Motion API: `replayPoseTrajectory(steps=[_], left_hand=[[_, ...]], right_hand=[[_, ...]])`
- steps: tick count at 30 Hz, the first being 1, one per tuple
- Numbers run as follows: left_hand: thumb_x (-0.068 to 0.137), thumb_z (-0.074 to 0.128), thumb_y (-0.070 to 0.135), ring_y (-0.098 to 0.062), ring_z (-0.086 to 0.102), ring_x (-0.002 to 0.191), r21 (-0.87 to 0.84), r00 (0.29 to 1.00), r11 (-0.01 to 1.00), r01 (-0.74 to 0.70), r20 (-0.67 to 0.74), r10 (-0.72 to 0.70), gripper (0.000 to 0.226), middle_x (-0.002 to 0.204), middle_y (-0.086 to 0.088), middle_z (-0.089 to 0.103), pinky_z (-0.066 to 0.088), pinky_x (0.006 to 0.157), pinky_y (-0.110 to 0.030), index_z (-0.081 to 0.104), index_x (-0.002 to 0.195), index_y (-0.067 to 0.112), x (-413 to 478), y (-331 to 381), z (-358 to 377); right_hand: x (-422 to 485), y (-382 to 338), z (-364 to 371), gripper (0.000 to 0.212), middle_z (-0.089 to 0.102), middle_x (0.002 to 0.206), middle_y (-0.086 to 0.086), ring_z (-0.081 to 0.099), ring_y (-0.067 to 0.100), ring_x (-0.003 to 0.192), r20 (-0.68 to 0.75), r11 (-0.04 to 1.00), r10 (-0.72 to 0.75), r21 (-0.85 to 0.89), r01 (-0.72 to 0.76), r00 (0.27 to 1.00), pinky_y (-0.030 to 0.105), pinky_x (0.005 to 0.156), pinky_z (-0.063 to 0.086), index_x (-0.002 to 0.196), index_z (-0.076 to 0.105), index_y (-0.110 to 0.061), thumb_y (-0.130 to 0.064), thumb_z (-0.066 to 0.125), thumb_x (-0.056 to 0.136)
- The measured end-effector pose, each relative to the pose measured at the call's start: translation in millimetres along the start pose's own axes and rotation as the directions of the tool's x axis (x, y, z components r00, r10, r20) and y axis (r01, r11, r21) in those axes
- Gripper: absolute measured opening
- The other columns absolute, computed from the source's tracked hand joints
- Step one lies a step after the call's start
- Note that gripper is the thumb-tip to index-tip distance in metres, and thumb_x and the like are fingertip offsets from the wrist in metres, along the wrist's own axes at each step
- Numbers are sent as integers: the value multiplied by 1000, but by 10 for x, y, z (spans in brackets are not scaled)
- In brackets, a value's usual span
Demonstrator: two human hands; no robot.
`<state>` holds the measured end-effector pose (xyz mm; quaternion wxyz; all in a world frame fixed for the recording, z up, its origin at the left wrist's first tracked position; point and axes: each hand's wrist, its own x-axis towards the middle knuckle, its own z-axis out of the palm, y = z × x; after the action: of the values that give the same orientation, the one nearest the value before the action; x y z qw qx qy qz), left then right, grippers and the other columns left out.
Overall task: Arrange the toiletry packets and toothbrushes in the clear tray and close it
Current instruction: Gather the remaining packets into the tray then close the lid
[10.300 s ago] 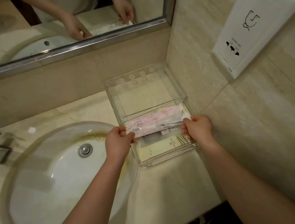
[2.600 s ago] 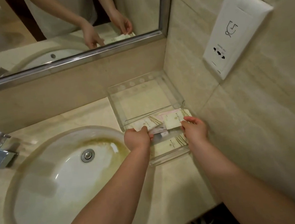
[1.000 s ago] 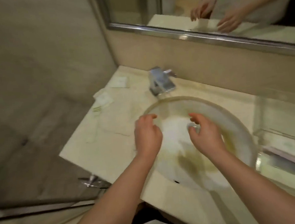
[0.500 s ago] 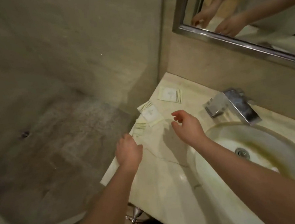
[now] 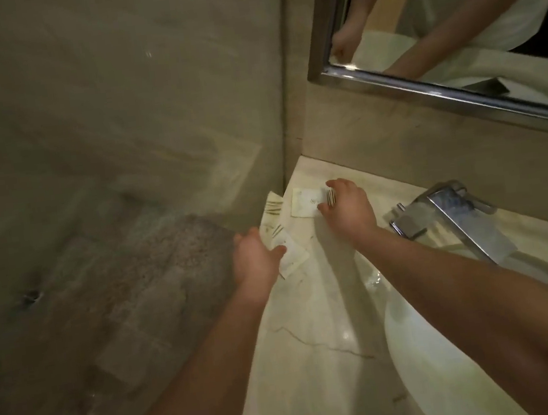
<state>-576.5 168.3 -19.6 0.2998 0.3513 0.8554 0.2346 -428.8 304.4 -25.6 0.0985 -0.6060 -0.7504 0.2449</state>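
right grip (image 5: 349,210) pinches corner packet (image 5: 304,202); left grip (image 5: 256,261) thumbs edge packet (image 5: 293,257), closure unclear. Risk: a nudge slides it off the tabletop (image 5: 314,323) left edge.

Far packet (image 5: 304,202): cream, brown-gold stripes at 1 end. Near packet (image 5: 290,255): cream-white. Countertop (image 5: 314,323): pale cream marble, thin dark veins. Faucet (image 5: 456,216): chrome silver. Basin (image 5: 458,374): white. Mirror frame (image 5: 423,85): silver. Wall (image 5: 396,144): beige stone, faint streaks.
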Motion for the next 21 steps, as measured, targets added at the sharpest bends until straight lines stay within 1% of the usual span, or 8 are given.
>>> replayPoseTrajectory(steps=[2,4,7,11,13,16,19,21], left_hand=[[72,79,32,-23,59,100,44,1000,999,6,28,-7,49,115,-7,63,43,77,-26,63,116,15,146,59,109],[71,79,27,-25,64,97,27,997,999,37,62,-39,45,111,-7,67,53,77,-30,65,113,15,198,71,165],[72,72,25,-25,67,88,-23,998,998,51,-35,-52,36,104,-6,67,59,74,-39,65,106,17,179,32,182],[78,65,17,-20,66,84,-177,998,984,17,-62,-28,21,93,1,69,57,71,-34,65,99,19,-85,199,131],[77,68,17,-17,67,84,-265,1000,964,7,-10,-10,22,92,3,69,56,71,-32,66,99,20,-325,367,113],[76,76,20,-10,68,83,-395,995,919,-3,87,40,24,90,8,70,56,71,-30,66,98,21,-778,661,153],[76,78,23,-11,71,77,-474,974,880,-14,192,119,23,88,5,74,57,69,-31,69,96,21,-1363,1043,347],[78,76,20,-14,69,65,-490,955,871,-17,251,160,14,76,0,74,54,61,-30,69,91,16,-1780,1284,541]], right_hand=[[80,47,58,55,51,141,8,45,35,125,12,997,-7,-75,8,1000,40,99,41,138,50,-16,-27,67,86],[99,89,78,54,56,132,9,45,34,120,13,989,-7,-149,9,1000,40,91,43,136,51,-17,-27,66,84],[36,99,32,38,65,111,12,53,35,109,42,988,37,-149,-30,998,38,77,43,120,57,-14,-25,64,84],[-368,138,-146,22,67,92,10,62,30,87,52,977,69,197,-78,996,34,65,43,97,59,-10,-29,63,87],[-745,185,-341,20,68,90,3,63,23,81,27,902,108,417,-110,994,32,65,45,96,62,-12,-30,65,87],[-1404,378,-660,15,73,94,-2,69,15,85,86,683,182,706,-189,980,35,76,56,100,67,-20,-27,67,88],[-2041,830,-934,14,76,94,-4,71,14,89,104,552,264,799,-238,959,40,84,57,98,69,-26,-25,70,84],[-2391,1169,-1128,15,77,96,0,73,20,92,108,424,360,866,-266,927,43,84,59,100,70,-23,-22,69,85]])
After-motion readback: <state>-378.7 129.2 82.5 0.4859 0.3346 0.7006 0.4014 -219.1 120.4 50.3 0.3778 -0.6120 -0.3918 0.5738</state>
